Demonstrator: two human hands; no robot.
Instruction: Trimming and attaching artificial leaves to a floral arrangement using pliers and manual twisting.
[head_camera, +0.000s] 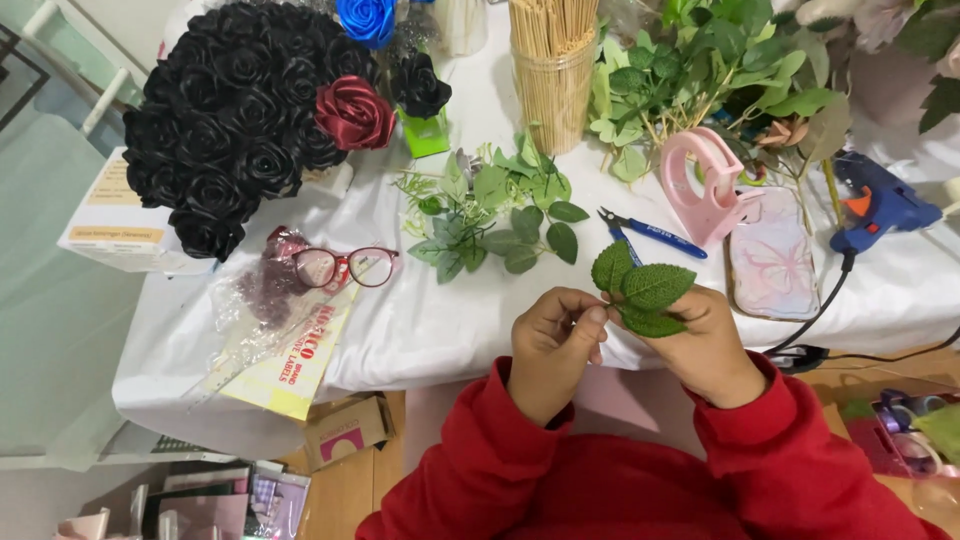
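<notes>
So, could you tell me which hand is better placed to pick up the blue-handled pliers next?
Probably the left hand. The right hand grips the leaf sprig in its fingers, while the left only pinches its stem, and the pliers lie within either hand's reach.

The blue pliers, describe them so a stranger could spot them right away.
On the white table, look just beyond the hands holding a leaf sprig. The pliers lie flat between loose greenery and a pink tape dispenser, the only tool there with slim blue handles.

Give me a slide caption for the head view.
Both hands, left hand and right hand, hold a leaf sprig above a white table.
</notes>
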